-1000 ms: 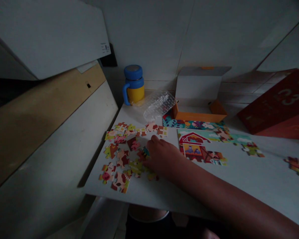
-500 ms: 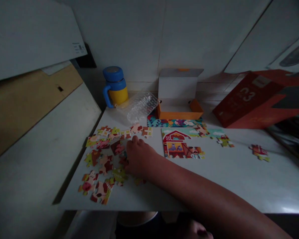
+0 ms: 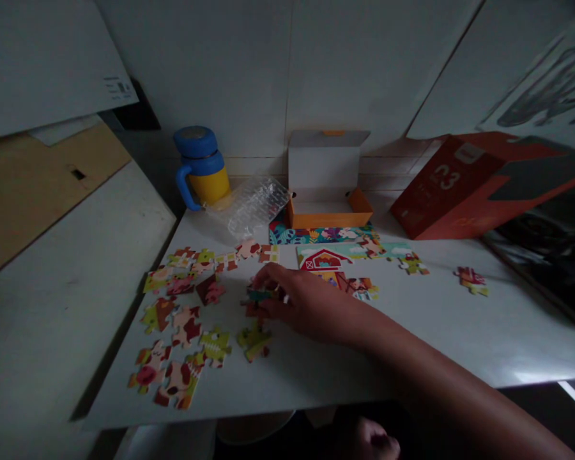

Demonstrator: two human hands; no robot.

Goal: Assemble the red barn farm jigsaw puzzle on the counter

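My right hand [image 3: 306, 300] reaches over the table from the right and pinches a puzzle piece [image 3: 257, 295] with green and brown parts between thumb and fingers. The piece is partly hidden by the fingers. Just below it lies a green puzzle piece [image 3: 253, 340]. Loose farm-animal pieces, among them a pink pig piece [image 3: 211, 291] and a cow-face piece [image 3: 148, 365], are spread to the left. Right of the hand, partly covered by it, is a joined section with a red barn [image 3: 326, 259]. My left hand [image 3: 376, 441] rests low below the table edge, fingers curled, in shadow.
A blue and yellow mug [image 3: 204, 169], a clear plastic bag [image 3: 256, 204] and an open orange box [image 3: 330, 218] on a patterned card [image 3: 316, 236] stand at the back. A red box [image 3: 441, 191] leans at right. One piece [image 3: 471, 281] lies apart on the right.
My right hand has drawn to the right, away from the left-hand pieces, with a puzzle piece in its fingers. The view has shifted slightly to the right.
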